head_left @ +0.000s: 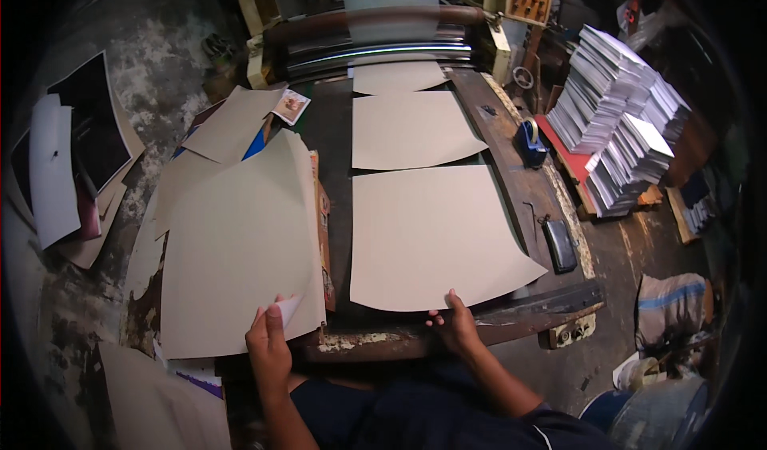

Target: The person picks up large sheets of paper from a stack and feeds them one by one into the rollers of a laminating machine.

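Observation:
My left hand pinches the near right corner of the top sheet of tan paperboard on a stack at the left. That corner curls up and shows a pale underside. My right hand is at the near edge of another paperboard sheet on the machine's feed bed. Its thumb and fingers are apart, with the thumb overlapping the sheet's edge. This sheet's near right corner bends upward. Beyond it, a second sheet and a third sheet lie in a row toward the rollers.
Tall stacks of white paper stand at the right. A blue tape dispenser and a dark case sit along the bed's right side. Large loose sheets lie at the far left. A metal drum stands at lower right.

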The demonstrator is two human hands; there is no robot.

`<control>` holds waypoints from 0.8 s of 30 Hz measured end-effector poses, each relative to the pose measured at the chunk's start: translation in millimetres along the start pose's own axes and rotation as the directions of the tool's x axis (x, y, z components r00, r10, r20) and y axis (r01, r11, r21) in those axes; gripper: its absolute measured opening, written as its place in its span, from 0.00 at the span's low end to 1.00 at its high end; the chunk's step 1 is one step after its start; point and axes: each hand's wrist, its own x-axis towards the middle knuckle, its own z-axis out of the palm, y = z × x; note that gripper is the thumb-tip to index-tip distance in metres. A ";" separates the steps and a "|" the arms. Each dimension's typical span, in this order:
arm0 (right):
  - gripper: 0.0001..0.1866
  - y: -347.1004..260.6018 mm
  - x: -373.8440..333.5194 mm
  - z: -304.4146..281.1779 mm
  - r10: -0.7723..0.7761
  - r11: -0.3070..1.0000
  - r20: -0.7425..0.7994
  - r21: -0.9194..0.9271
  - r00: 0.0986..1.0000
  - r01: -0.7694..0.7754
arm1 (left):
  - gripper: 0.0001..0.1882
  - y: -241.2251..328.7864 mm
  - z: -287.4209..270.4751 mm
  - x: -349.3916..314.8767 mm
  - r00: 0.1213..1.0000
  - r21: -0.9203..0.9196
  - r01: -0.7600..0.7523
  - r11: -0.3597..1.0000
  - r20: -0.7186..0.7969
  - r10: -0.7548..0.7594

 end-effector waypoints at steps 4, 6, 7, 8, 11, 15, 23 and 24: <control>0.20 2.6 17.4 4.1 -0.035 0.997 -0.065 0.070 0.997 0.039 | 0.26 3.8 4.8 9.4 0.866 -0.619 0.060 0.783 -0.358 -0.350; 0.23 4.0 14.5 12.0 -0.091 0.996 -0.127 -0.021 0.988 0.089 | 0.24 -0.5 2.4 1.7 0.896 -0.445 -0.020 0.895 -0.405 -0.182; 0.23 6.3 12.8 12.6 -0.089 0.996 -0.122 -0.018 0.989 0.088 | 0.21 7.9 1.3 -5.2 0.933 -0.256 -0.041 0.966 -0.357 -0.055; 0.26 7.5 10.6 9.9 -0.052 0.999 -0.163 -0.003 0.985 0.052 | 0.21 16.6 1.1 -9.3 0.932 -0.256 -0.039 0.966 -0.358 -0.057; 0.33 -12.6 -17.0 29.9 0.021 1.000 -0.077 0.009 0.997 -0.021 | 0.17 33.1 -2.8 -17.0 0.925 0.080 -0.369 0.926 -0.070 0.374; 0.42 -55.4 -50.9 44.1 0.007 0.999 0.431 -0.048 0.902 0.015 | 0.12 45.2 1.8 -20.3 0.772 -0.131 -0.574 0.808 0.244 0.587; 0.20 -41.5 -66.6 14.3 0.099 0.978 0.202 -0.202 0.974 -0.058 | 0.17 124.5 -8.4 -5.8 0.466 -0.261 -0.682 0.683 0.564 0.682; 0.18 -41.0 -77.1 10.4 0.075 0.982 0.127 -0.181 0.989 -0.051 | 0.17 143.3 -6.9 0.0 0.438 -0.301 -0.699 0.649 0.537 0.721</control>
